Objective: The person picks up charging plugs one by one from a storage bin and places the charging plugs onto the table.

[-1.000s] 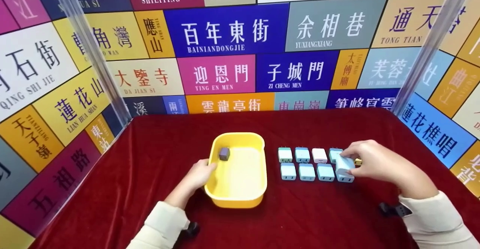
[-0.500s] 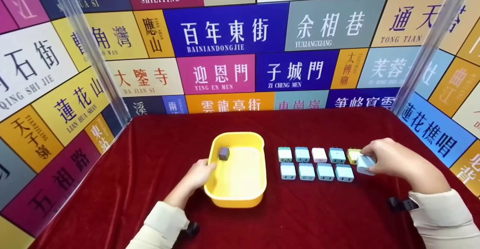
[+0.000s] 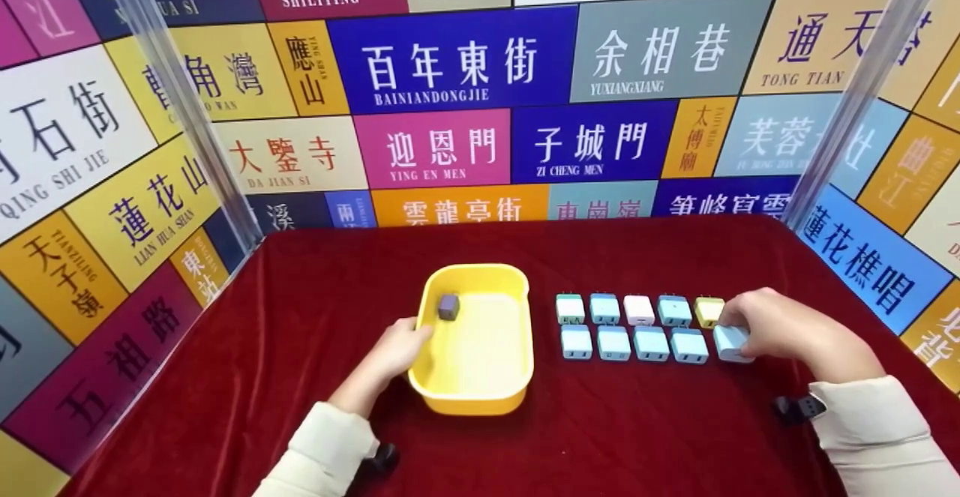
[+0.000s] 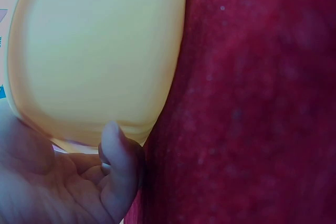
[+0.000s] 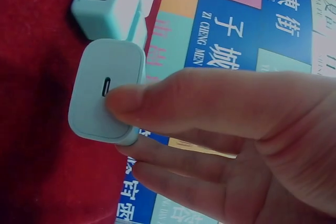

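Observation:
At the tub's left side, my left hand [image 3: 401, 345] grips the yellow plastic tub [image 3: 474, 405]. In the left wrist view the thumb lies over its wall [image 4: 94, 56]. A small dark purple-grey block [image 3: 448, 306] sits inside, near the back left. My right hand [image 3: 784, 326] pinches a light blue charger [image 3: 730, 343] at the right end of the front row of chargers. The right wrist view shows the thumb on the face with the narrow port [image 5: 106, 85] and fingers behind. Whether the charger bears fully on the cloth cannot be told.
Several blue chargers [image 3: 651, 344] form the front row. Behind them stands a second row, with a white charger [image 3: 639, 309] and a yellow one [image 3: 709, 311]. Dark red cloth [image 3: 585, 437] covers the table. Sign-patterned panels [image 3: 450, 62] and clear posts [image 3: 847, 107] enclose the back and sides.
My right hand has carried the blue charger right, from over the row, and lowered it at the row's right end. The left hand and tub have stayed still.

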Available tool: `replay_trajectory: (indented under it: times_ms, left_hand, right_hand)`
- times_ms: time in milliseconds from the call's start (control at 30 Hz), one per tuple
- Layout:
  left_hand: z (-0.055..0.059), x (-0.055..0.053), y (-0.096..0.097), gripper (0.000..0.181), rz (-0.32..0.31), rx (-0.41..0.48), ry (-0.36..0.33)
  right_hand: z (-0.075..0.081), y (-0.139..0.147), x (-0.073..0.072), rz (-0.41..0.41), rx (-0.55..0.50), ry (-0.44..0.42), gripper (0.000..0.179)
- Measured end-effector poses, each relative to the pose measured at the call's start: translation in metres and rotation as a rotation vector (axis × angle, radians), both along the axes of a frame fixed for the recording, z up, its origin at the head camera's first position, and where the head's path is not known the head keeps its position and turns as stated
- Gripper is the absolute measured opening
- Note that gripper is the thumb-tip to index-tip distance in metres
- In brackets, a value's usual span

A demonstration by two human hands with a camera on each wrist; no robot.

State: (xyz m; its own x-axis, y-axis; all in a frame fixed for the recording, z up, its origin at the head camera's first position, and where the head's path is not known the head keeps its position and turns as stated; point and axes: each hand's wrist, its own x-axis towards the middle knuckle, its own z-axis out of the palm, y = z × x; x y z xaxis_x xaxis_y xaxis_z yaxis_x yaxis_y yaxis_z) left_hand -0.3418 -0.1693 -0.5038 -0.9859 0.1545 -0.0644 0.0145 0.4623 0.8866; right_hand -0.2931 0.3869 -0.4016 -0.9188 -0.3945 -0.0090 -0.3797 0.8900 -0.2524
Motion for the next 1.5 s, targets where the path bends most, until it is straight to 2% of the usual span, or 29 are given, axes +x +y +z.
replay_trajectory:
  times_ms: [167, 233, 267, 467, 500, 900, 967, 1067, 1133, 1333, 1367, 1467, 1500]
  left_hand:
    - [0.03, 0.026, 0.012, 0.035, 0.038, 0.0, 0.0]
    - [0.036, 0.031, 0.013, 0.035, 0.043, 0.0, 0.002]
    - [0.032, 0.028, 0.011, 0.036, 0.023, 0.015, 0.019]
    - [0.033, 0.029, 0.012, 0.036, 0.029, 0.005, 0.007]
    - [0.039, 0.033, 0.015, 0.035, 0.054, -0.013, -0.015]
    - [0.036, 0.033, 0.016, 0.035, 0.074, -0.018, -0.012]
    - [0.034, 0.03, 0.014, 0.035, 0.058, -0.011, -0.013]
    - [0.024, 0.02, 0.008, 0.036, 0.025, -0.001, -0.008]
    - [0.023, 0.019, 0.007, 0.035, 0.011, 0.004, -0.008]
    - [0.032, 0.029, 0.011, 0.038, 0.036, 0.002, -0.029]
    - [0.03, 0.027, 0.01, 0.038, 0.035, 0.002, -0.029]
    - [0.009, 0.009, 0.002, 0.037, 0.009, 0.017, -0.02]
    - [0.006, 0.007, 0.001, 0.037, 0.006, 0.018, -0.016]
  right_hand:
    - [-0.005, 0.001, -0.003, 0.014, 0.003, 0.023, 0.027]
    - [-0.006, 0.001, -0.004, 0.024, 0.001, 0.036, 0.026]
    - [-0.007, 0.002, -0.005, 0.03, 0.001, 0.04, 0.026]
    - [-0.012, 0.002, -0.007, 0.039, -0.001, 0.041, 0.025]
    - [-0.013, 0.003, -0.007, 0.036, -0.003, 0.04, 0.025]
    - [-0.018, 0.004, -0.01, 0.041, -0.007, 0.047, 0.027]
    - [-0.018, 0.003, -0.01, 0.04, -0.008, 0.04, 0.027]
    - [-0.017, 0.002, -0.009, 0.03, -0.006, 0.029, 0.027]
    - [-0.018, 0.002, -0.009, 0.028, -0.003, 0.029, 0.027]
    - [-0.019, 0.003, -0.009, 0.033, 0.001, 0.024, 0.028]
    - [-0.019, 0.003, -0.009, 0.033, -0.001, 0.022, 0.028]
    - [-0.019, 0.004, -0.009, 0.035, -0.004, 0.023, 0.027]
    - [-0.019, 0.004, -0.009, 0.034, -0.004, 0.024, 0.027]
